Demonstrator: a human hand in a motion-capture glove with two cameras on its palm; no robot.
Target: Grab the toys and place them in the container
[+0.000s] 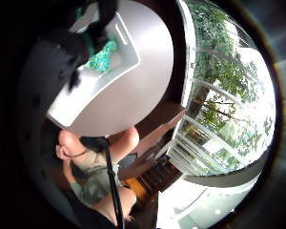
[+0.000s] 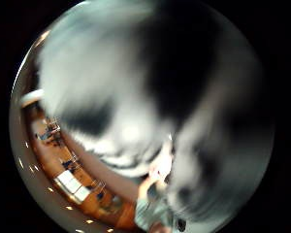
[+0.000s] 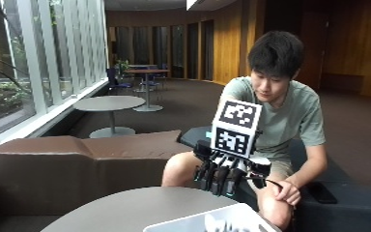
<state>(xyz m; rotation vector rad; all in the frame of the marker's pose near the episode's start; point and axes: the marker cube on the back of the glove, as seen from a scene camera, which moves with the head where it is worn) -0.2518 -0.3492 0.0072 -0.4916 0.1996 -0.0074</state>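
A round grey table (image 3: 127, 208) carries a white container (image 3: 198, 223) at its near edge. Above it hangs the gloved right hand (image 3: 227, 174), fingers curled round a black-and-white plush toy (image 2: 136, 97). A teal toy (image 1: 104, 57) already lies inside the container.

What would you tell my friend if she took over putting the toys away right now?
Right hand: hangs over the table, just behind the container. I cannot tell whether it grips anything.
Things: a teal toy lies in the container. A fuzzy black and white thing is close to the palm, maybe a toy, maybe held.
Done: at least the teal toy is in.
Left: check what the hand has, drop it in if it is a toy, then look for more; no other toys are in view.
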